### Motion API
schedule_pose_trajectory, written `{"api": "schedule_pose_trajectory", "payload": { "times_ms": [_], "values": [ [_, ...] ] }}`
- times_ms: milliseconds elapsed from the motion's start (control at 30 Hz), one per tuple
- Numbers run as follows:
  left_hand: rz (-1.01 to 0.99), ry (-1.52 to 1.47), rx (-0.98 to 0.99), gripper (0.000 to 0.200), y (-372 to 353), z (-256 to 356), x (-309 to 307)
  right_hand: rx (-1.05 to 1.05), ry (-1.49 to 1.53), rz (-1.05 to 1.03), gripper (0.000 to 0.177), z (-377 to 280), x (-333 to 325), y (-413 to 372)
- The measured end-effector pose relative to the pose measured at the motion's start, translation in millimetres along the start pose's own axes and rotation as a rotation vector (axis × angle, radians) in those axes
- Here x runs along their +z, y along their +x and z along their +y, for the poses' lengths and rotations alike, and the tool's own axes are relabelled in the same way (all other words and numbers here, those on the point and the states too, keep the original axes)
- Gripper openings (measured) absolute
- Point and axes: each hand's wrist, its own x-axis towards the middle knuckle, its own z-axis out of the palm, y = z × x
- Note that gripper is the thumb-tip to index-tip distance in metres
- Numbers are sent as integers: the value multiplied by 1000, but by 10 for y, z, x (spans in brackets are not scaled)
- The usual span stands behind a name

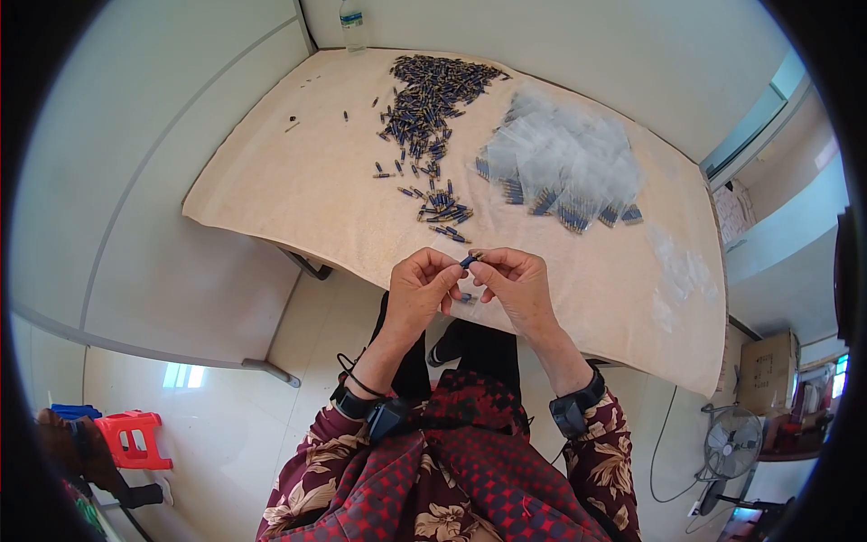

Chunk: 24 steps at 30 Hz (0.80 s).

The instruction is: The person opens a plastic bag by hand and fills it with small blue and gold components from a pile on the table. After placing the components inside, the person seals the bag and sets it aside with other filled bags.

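My left hand (420,291) and my right hand (517,285) meet at the near edge of the table (298,199). Between their fingertips they pinch a small blue part (468,261) with a brass-coloured tip. A small clear bag (465,303) with another blue part inside hangs under my fingers, between the two hands. Just beyond my hands lies a loose cluster of the same blue parts (444,210). Further back is a big heap of them (433,90).
A pile of clear bags (564,163), many with blue parts inside, lies at the right of the heap. A water bottle (353,23) stands at the far edge. A red stool (134,440) is on the floor left, a fan (731,443) right.
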Motion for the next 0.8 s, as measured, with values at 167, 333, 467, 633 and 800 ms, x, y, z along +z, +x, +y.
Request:
{"api": "schedule_pose_trajectory", "payload": {
  "times_ms": [167, 333, 467, 633, 800],
  "values": [
    [-27, 10, -33, 9, -8, 21, -30, 25, -28, -30, 17, -29, -38, 1],
    [-49, -44, -32, 9, -23, 32, -24, 47, -46, -74, 17, -44, -70, -6],
    [-69, -47, -31, 10, -25, 65, -33, 51, -40, -66, 17, -94, -54, -20],
    [-116, 6, -63, 9, -29, 134, -87, 95, -51, -99, 19, -113, -125, -8],
    [-251, 34, -142, 10, -3, 156, -154, 119, -85, -220, 19, -154, -220, 19]
  ]
}}
